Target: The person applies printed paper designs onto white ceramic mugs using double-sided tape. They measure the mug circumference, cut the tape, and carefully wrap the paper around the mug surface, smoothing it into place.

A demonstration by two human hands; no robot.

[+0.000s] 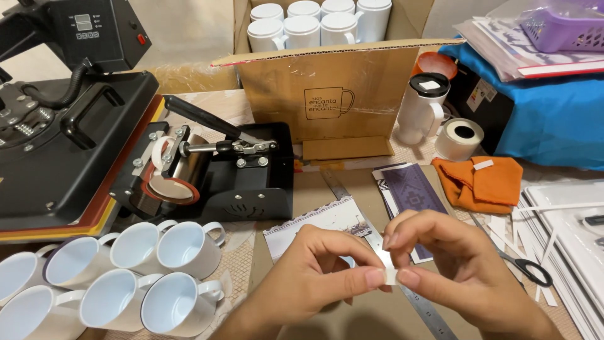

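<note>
While both hands meet low over the desk (302, 189), a small strip of whitish tape (391, 276) is pinched between them, and everything else arranges itself around that strip. It sits right at the fingertips, its short length running roughly left to right from one hand to the other, so neither hand has to reach: the left hand (318, 277) closes on its left end with thumb and forefinger, and the right hand (450, 264) grips the right end the same way, the other fingers curled loosely in. Both hands look equally near to it; I cannot tell which carries more of the hold. Directly under the strip, a metal ruler (402, 277) runs diagonally away from it, and just beyond it lies a printed paper sheet (321, 223) with a purple patterned sheet (412, 189) farther back. To the right of the strip a pair of scissors (525, 267) rests among paper offcuts, and up past them stands a roll of tape (460, 138) beside an orange cloth (481, 182). To the strip's left lie white mugs (126, 277) on their sides, with the black mug press (214, 170) behind them and an open cardboard box (327, 88) of more mugs well back.
</note>
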